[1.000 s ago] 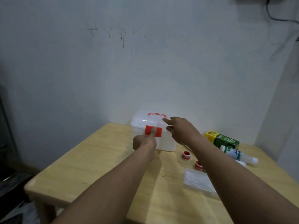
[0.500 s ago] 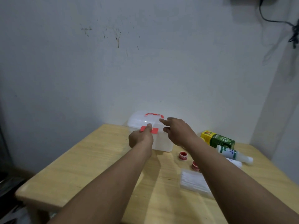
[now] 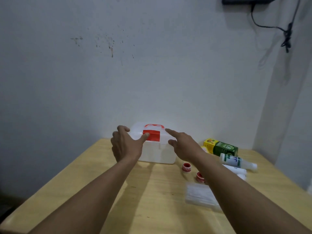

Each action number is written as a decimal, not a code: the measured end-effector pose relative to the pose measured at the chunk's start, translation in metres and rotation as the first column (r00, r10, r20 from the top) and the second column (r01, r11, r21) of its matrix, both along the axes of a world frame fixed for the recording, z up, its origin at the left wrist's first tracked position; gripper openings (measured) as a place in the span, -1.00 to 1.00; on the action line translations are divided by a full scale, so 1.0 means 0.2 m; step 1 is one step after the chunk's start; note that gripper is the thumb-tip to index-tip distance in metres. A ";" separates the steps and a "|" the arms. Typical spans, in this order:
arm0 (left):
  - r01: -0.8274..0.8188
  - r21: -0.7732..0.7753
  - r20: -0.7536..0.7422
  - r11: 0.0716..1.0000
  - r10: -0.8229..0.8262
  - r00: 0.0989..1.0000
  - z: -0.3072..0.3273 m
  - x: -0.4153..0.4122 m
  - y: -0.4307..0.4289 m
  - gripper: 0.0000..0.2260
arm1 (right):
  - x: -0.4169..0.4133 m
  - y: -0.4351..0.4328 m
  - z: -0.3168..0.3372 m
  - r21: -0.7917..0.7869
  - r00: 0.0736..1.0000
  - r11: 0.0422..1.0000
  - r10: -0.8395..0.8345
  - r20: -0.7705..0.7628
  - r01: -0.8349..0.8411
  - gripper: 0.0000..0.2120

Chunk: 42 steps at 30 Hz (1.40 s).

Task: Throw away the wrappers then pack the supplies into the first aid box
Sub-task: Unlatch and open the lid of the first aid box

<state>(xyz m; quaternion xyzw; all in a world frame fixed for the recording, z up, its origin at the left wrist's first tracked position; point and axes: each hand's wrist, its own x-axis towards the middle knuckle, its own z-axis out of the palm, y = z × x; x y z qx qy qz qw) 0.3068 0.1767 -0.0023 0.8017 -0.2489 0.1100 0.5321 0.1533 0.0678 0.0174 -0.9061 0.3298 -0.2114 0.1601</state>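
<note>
A white translucent first aid box [image 3: 157,152] with a red handle and a flipped-up red latch [image 3: 152,135] stands at the far side of the wooden table [image 3: 94,196]. My left hand [image 3: 125,145] is spread at the box's left front corner, its thumb touching the latch. My right hand [image 3: 183,144] hovers at the box's right side, index finger stretched over the lid edge. Right of the box lie a green and yellow carton [image 3: 221,147], a white bottle [image 3: 236,162], two red tape rolls [image 3: 186,167] and a clear packet [image 3: 199,195].
A white wall rises directly behind the table. A black cable [image 3: 285,31] hangs from a dark device at the top right. Another wall stands close on the right. The table's left edge drops off to a dark floor.
The red latch has been flipped up from the box's front. My left hand has opened from a pinch and spread at the box's left corner; my right hand stayed at the lid.
</note>
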 end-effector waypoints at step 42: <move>0.459 -0.099 -0.214 0.883 -0.469 0.857 0.33 0.29 -0.16 -0.79 | 0.10 -0.19 0.12 0.514 0.904 0.853 -0.143 0.403 -0.095 -0.24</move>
